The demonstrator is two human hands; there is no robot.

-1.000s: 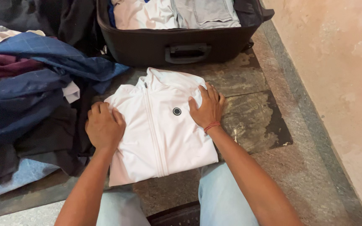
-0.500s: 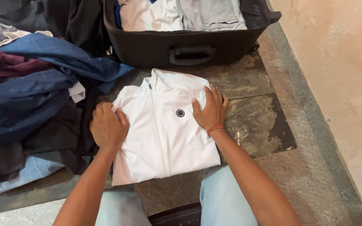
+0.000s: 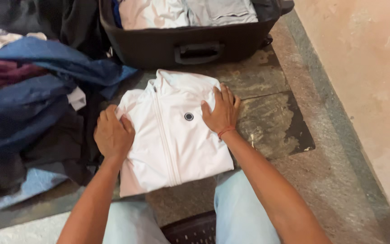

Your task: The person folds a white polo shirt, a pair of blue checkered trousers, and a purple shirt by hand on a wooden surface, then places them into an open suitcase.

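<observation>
Both hands, left (image 3: 113,135) and right (image 3: 221,113), press flat on white jacket (image 3: 177,135); suitcase (image 3: 159,45) holds folded clothes (image 3: 186,11).

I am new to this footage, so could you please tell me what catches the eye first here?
A folded white zip jacket lies on the stone floor, with the left hand and right hand pressed flat on its two sides. Behind it stands an open black suitcase; dark clothes are heaped at left.
</observation>
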